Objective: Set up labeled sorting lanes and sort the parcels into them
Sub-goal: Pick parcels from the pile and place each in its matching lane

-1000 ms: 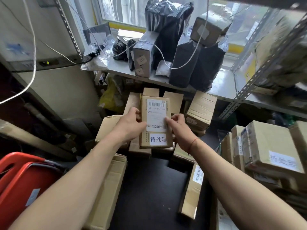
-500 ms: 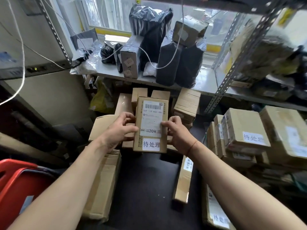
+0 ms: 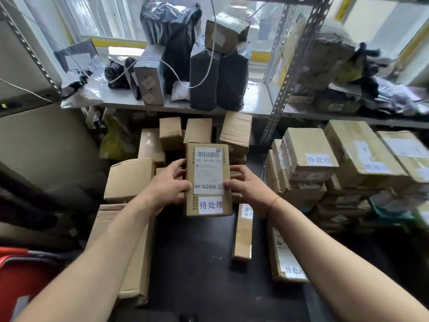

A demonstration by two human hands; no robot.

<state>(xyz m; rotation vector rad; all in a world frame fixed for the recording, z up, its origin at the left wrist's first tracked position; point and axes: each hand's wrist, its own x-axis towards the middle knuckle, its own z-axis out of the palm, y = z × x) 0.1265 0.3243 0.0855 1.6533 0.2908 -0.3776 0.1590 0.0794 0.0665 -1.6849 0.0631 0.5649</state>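
Observation:
A small brown cardboard parcel (image 3: 209,180) is held upright in the middle of the view. It carries a white barcode shipping label and, lower down, a white tag with three Chinese characters. My left hand (image 3: 168,184) grips its left edge and my right hand (image 3: 246,184) grips its right edge, thumbs on the front face. Behind it lies a heap of plain brown boxes (image 3: 171,135). To the right stands a stack of boxes (image 3: 308,159), some carrying the same white character tag.
A grey shelf (image 3: 255,98) above holds black-wrapped parcels and a taped box, with a white cable looping across. A perforated metal upright (image 3: 285,73) stands right of centre. Long flat cartons (image 3: 242,231) lie on the dark floor. A red object (image 3: 21,282) sits at lower left.
The view has swung to the right and down, bringing the tagged stack on the right further into sight. Both hands keep the same hold on the parcel.

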